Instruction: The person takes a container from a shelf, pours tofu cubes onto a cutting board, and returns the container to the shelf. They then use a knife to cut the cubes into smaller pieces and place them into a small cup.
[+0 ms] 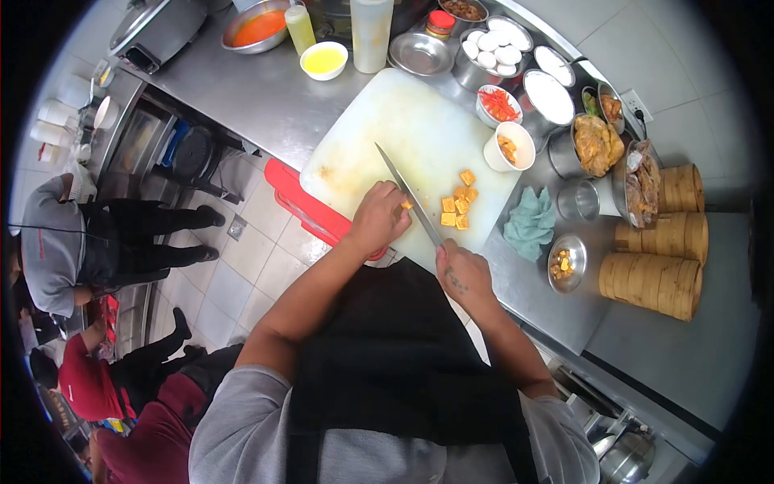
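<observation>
Left hand: here it is, at the board's 6 o'clock, grip pinched on a small orange piece beside the blade.
Right hand: grip wrapped firmly round the knife's handle, near 5 o'clock!
Knife (410,192): slanting over the cutting board (387,113), tip aimed at 11 o'clock.
Orange piece (406,204): in the left hand (379,214), left of the blade.
Orange cubes (461,202): clustered on the board at 4 o'clock, across the blade from that piece, nearer the right hand (466,277).
Green cloth (530,223): crumpled on the counter (492,274), off the board's 4 o'clock side.
</observation>
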{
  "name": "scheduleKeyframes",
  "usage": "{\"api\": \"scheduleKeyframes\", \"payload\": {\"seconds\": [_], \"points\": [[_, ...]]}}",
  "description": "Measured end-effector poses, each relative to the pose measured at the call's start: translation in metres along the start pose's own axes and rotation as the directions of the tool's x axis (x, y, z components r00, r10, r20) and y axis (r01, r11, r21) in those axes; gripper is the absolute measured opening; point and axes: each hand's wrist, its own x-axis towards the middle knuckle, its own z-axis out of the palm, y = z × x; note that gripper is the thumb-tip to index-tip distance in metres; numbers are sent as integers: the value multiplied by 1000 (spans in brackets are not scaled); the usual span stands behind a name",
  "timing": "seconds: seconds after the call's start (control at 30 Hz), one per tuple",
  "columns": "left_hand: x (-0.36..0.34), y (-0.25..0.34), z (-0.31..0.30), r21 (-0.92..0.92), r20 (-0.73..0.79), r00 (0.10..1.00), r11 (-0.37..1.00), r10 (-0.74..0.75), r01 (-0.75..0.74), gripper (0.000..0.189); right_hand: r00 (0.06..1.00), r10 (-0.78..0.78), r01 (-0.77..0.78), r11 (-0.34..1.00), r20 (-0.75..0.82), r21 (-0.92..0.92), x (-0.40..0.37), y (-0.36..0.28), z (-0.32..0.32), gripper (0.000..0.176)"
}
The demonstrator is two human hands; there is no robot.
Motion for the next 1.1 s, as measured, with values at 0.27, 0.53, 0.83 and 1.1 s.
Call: {"api": "scheduleKeyframes", "payload": {"seconds": [0.27, 0.53, 0.83, 1.1], "points": [[-1, -2, 2, -15, -9, 1000, 1000, 2, -2, 19, 1000, -8, 8, 1000, 28, -7, 2, 0, -2, 23], [-1, -4, 4, -15, -21, 1000, 1000, -6, 5, 19, 999, -32, 32, 999, 28, -12, 6, 2, -1, 21], [-1, -6, 2, -51, -15, 1000, 998, -22, 21, 19, 984, -169, 170, 985, -55, 24, 34, -5, 7, 20], [-3, -6, 3, -44, -4, 999, 998, -47, 47, 20, 994, -112, 112, 994, 16, -10, 65, -20, 9, 23]]}}
